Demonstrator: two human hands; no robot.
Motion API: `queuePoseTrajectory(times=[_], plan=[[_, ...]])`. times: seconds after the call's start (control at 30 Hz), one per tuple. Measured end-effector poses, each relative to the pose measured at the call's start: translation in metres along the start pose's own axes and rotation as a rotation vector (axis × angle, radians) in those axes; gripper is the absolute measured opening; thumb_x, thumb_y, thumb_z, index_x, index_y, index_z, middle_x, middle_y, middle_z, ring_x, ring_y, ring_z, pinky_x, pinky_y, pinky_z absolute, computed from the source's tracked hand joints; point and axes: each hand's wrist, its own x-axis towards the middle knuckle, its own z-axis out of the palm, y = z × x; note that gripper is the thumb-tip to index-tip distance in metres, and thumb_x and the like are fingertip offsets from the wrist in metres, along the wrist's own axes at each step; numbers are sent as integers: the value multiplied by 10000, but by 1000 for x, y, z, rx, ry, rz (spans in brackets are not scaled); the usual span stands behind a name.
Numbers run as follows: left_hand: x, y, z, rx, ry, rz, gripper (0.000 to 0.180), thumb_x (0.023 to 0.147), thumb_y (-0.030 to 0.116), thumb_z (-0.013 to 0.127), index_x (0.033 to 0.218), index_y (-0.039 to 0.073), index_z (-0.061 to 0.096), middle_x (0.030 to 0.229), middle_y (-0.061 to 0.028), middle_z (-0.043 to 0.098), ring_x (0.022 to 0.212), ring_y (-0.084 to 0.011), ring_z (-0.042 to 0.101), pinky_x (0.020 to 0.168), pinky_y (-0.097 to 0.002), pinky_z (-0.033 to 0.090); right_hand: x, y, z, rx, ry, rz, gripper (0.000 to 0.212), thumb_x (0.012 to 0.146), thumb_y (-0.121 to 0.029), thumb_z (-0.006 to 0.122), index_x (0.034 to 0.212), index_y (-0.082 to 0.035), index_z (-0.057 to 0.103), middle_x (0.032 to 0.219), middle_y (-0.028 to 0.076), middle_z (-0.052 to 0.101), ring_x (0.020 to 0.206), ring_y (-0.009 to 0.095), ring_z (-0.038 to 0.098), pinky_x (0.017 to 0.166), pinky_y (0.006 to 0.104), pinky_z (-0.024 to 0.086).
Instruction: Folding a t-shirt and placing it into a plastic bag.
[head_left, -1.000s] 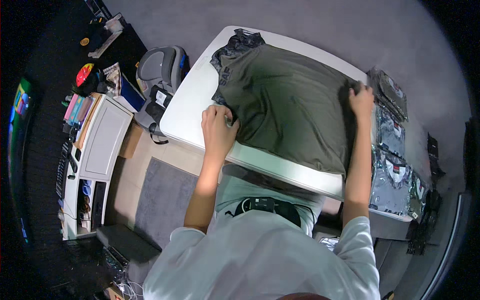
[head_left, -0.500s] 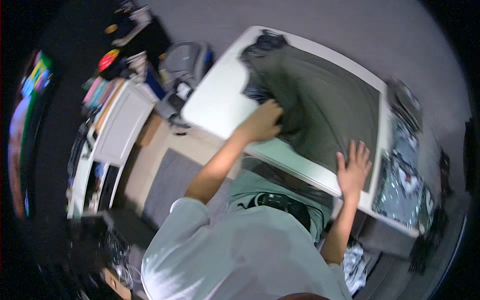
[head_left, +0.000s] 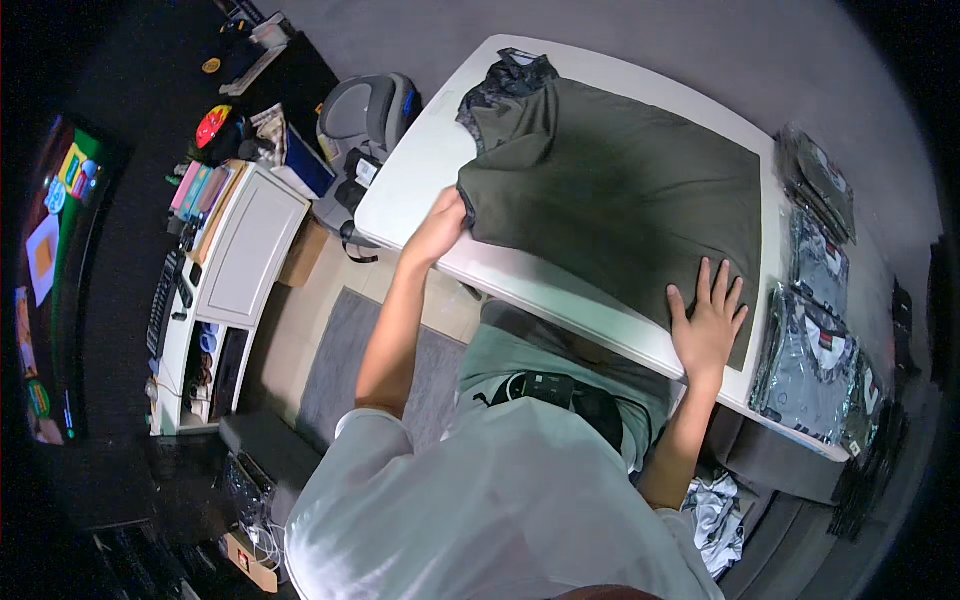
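A dark olive shirt (head_left: 630,180) with dark patterned trim lies spread over a white table (head_left: 420,175). At the shirt's near left corner, my left hand (head_left: 438,228) is closed on the fabric, by a strip of the patterned trim, at the table's near edge. My right hand (head_left: 708,325) rests flat with spread fingers on the shirt's near right part. Folds run through the cloth at the upper left, beside the bunched patterned part. The rest of the shirt lies fairly smooth.
Several folded garments in clear plastic bags (head_left: 808,365) lie along the right side of the table. Left of the table stand a grey child seat (head_left: 365,115) and a white cabinet (head_left: 250,245) with things on top. A grey mat (head_left: 350,350) covers part of the floor.
My left hand has moved left and nearer to me, drawing the shirt's near left side out over the table. The bunched cloth there is flatter. My right hand stays on the shirt.
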Motion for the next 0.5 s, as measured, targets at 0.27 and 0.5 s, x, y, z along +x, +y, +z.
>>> queuePoseTrajectory(times=[0.27,0.5], plan=[[-16,23,-41,169,332,308,501,805,-64,766,1277,-12,608,1021,-8,653,898,-76,598,802,-190,454,0,0,-3,25,4,45,743,949,-588,521,1561,-189,384,1664,121,232,1537,387,151,1227,577,88],[-60,11,-37,783,856,204,181,917,68,708,1087,9,729,828,24,669,717,-66,564,689,-221,459,1,0,1,3,0,43,735,952,-580,523,1558,-185,390,1662,120,238,1535,391,154,1224,580,95]])
